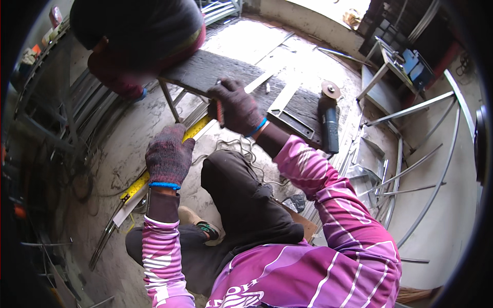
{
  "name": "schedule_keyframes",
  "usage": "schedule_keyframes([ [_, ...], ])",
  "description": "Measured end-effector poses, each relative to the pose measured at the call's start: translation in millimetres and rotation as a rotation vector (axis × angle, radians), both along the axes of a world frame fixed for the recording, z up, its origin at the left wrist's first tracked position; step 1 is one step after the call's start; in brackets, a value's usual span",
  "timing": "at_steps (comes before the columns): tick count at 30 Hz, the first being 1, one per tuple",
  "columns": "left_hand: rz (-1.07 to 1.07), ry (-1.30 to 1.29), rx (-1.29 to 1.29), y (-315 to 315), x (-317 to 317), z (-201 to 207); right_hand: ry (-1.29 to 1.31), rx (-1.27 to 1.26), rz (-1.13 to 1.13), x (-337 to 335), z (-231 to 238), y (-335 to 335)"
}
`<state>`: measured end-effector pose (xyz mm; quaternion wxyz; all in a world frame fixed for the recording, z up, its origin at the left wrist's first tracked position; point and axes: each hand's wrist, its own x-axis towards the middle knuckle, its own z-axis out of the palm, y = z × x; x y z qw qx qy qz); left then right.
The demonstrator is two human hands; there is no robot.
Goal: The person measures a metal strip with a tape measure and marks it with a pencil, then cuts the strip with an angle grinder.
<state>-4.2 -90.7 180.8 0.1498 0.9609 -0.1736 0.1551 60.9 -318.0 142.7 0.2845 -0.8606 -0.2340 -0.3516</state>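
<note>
My left hand [169, 156], in a dark knit glove with a blue cuff, is closed over a yellow tape measure blade [135, 188]. The blade runs slantwise along a pale metal bar [121, 213] and shows on both sides of the hand. My right hand [239, 109], gloved the same way, is closed round a thin red pencil-like marker [220, 114]. That marker points down beside the upper stretch of the tape, near the edge of a dark wooden bench [205, 66]. What the right fingertips touch is partly hidden.
An angle grinder [330, 123] lies on the bench's right end, near a metal frame piece [290, 123]. Another person [138, 41] bends close at the upper left. Cable [246, 149] loops on the floor. Metal lengths and curved rods [452, 154] stand at right; a small table [393, 64] is behind.
</note>
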Motion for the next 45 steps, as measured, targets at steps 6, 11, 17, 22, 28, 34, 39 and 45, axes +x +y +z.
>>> schedule_keyframes([
  [6, -0.083, -0.012, 0.087, -9.8, -22.0, 18.1, -0.014, 0.036, 0.101, -41.9, 9.6, 22.8],
  [11, 0.026, 0.068, 0.232, 27.3, -44.9, 15.1, -0.013, 0.009, -0.050, -47.2, 4.8, -6.1],
  [17, 0.031, 0.102, 0.171, 46.5, -41.1, -14.5, 0.021, -0.064, -0.042, -23.7, -6.6, -83.6],
  [22, 0.046, 0.106, 0.094, 58.3, -41.4, -31.3, 0.520, -0.295, -0.423, 4.0, -10.3, -183.6],
  [28, 0.049, 0.068, 0.086, 55.6, -42.6, -32.5, 0.804, -0.567, -0.337, 6.2, -39.0, -246.4],
  [34, 0.048, 0.081, 0.014, 52.2, -42.8, -25.1, 0.309, -0.460, -0.423, -35.6, -44.1, -205.7],
  [39, 0.039, 0.064, 0.013, 51.9, -45.0, -24.2, 0.341, -0.519, -0.551, -88.7, -70.4, -160.2],
  [45, 0.013, -0.010, -0.089, 57.7, -47.7, -23.0, 0.440, -0.584, -0.618, -78.6, -79.4, -164.7],
])
